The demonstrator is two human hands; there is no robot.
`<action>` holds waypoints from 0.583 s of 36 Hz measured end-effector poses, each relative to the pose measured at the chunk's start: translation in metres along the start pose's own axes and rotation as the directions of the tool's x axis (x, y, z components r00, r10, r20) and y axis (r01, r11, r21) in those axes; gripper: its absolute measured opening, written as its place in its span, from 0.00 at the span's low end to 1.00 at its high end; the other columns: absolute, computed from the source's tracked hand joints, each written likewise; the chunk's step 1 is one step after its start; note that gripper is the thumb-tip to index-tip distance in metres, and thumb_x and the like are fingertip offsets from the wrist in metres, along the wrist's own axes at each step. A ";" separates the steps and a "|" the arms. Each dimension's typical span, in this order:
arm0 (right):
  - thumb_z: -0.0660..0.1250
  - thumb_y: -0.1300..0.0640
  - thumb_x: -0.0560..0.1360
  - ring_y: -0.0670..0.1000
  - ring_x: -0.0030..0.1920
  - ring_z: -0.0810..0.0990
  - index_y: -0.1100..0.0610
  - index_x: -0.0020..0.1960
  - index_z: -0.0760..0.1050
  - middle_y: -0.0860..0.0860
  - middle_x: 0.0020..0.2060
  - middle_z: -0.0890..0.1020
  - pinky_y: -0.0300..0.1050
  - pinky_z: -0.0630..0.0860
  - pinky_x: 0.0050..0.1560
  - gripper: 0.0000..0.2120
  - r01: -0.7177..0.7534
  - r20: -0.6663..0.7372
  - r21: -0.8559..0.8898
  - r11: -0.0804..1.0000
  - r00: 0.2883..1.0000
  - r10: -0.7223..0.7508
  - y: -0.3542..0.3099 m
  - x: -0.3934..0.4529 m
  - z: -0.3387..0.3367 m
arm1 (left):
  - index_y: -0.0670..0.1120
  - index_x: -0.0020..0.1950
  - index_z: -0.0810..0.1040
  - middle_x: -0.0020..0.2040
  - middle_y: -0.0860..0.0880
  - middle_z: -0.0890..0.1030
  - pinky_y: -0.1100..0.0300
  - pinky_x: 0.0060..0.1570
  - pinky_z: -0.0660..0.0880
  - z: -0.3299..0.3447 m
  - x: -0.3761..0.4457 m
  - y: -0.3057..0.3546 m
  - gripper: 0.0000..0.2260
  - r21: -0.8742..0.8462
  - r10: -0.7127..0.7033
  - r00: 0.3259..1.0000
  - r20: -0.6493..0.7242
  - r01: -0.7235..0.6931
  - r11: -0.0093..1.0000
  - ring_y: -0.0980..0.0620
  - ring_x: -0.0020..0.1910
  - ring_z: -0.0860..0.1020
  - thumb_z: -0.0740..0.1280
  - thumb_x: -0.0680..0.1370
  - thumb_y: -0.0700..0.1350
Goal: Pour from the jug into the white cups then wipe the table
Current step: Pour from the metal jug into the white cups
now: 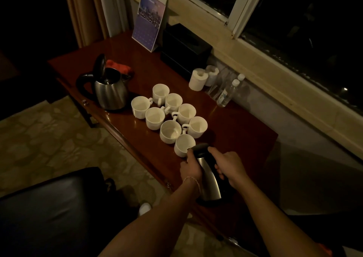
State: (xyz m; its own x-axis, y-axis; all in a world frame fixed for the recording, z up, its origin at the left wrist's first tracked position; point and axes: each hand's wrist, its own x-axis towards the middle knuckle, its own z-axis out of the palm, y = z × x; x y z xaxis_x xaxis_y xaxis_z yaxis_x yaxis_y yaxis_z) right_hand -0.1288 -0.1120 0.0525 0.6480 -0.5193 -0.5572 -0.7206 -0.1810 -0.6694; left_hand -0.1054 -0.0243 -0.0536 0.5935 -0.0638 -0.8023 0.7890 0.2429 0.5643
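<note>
Dim room, head view looking down on a dark red wooden table (225,119) under a window. Steel jug (207,178) with black lid is tilted forward, spout end over the nearest cup (183,144); cannot tell if liquid is flowing. Right hand (228,165) is wrapped round the jug's black handle, fingers curled under it, thumb near the lid. Left hand (191,168) lies against the jug's left side near the top, fingers on the far side and mostly hidden, so how tightly they close on it cannot be told. A thin bracelet sits on the left wrist.

8 white cups (170,114) stand upright in 2 diagonal rows of 4 at mid-table, packed close, several touching, handles mostly turned inward between the rows. Contents too dark to judge.

A second kettle (110,91), steel with black handle, stands at the table's left end, lid flipped open. Red cloth (119,67) lies just behind it. Purple calendar (150,20) leans upright at the back. Black box (185,49) sits to its right. 2 tissue rolls (203,78) stand near the wall, with clear water bottles (228,91) just beside them. Black chair (53,207) at lower left, patterned floor beneath.
</note>
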 end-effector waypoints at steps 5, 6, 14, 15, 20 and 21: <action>0.70 0.43 0.76 0.49 0.24 0.69 0.57 0.34 0.75 0.51 0.24 0.75 0.42 0.65 0.27 0.20 0.006 -0.002 0.007 1.000 1.000 -0.006 -0.002 0.000 -0.001 | 0.44 0.63 0.74 0.57 0.42 0.81 0.41 0.60 0.79 0.001 -0.004 0.003 0.42 0.007 -0.008 1.000 -0.003 0.008 1.000 0.42 0.54 0.81 0.56 0.66 0.77; 0.70 0.43 0.76 0.49 0.24 0.69 0.57 0.34 0.75 0.51 0.24 0.75 0.42 0.65 0.27 0.20 0.008 0.001 0.004 1.000 1.000 -0.008 -0.002 0.000 -0.002 | 0.44 0.63 0.74 0.57 0.43 0.81 0.41 0.60 0.79 0.001 -0.004 0.003 0.41 0.002 -0.008 1.000 -0.002 0.008 1.000 0.42 0.54 0.81 0.56 0.67 0.77; 0.70 0.43 0.76 0.49 0.23 0.69 0.58 0.36 0.76 0.52 0.26 0.76 0.41 0.65 0.26 0.20 0.011 0.025 -0.019 1.000 1.000 -0.011 -0.005 0.001 -0.006 | 0.46 0.64 0.77 0.58 0.43 0.82 0.40 0.60 0.79 0.005 0.013 -0.011 0.48 -0.018 -0.047 0.999 -0.011 0.047 0.999 0.42 0.55 0.81 0.56 0.60 0.81; 0.70 0.43 0.76 0.49 0.24 0.69 0.58 0.37 0.77 0.52 0.26 0.76 0.41 0.65 0.26 0.20 0.009 0.023 -0.028 1.000 1.000 -0.008 -0.006 0.002 -0.006 | 0.47 0.63 0.77 0.58 0.43 0.82 0.40 0.60 0.79 0.005 0.019 -0.016 0.48 -0.010 -0.050 0.999 -0.015 0.049 0.999 0.41 0.55 0.81 0.55 0.60 0.82; 0.70 0.42 0.76 0.49 0.24 0.70 0.59 0.38 0.77 0.52 0.26 0.76 0.41 0.65 0.26 0.20 0.002 0.007 -0.041 0.999 1.000 -0.002 -0.007 0.005 -0.005 | 0.47 0.64 0.78 0.58 0.43 0.82 0.41 0.60 0.78 0.008 0.023 -0.017 0.47 0.018 -0.054 0.998 -0.014 0.055 0.998 0.42 0.55 0.81 0.55 0.62 0.82; 0.70 0.42 0.76 0.50 0.24 0.70 0.59 0.38 0.77 0.52 0.26 0.76 0.41 0.65 0.26 0.20 0.001 0.006 -0.039 0.999 1.000 0.000 -0.007 0.005 -0.006 | 0.47 0.64 0.77 0.59 0.43 0.82 0.41 0.60 0.78 0.008 0.018 -0.013 0.47 0.014 -0.057 0.998 -0.015 0.057 0.998 0.42 0.56 0.81 0.55 0.62 0.82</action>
State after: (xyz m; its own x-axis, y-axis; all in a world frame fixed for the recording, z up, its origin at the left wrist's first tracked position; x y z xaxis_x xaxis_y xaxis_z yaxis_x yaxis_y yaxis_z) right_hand -0.1217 -0.1180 0.0571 0.6497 -0.5143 -0.5598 -0.7292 -0.2135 -0.6502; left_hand -0.1040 -0.0360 -0.0739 0.5451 -0.0626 -0.8360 0.8237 0.2256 0.5202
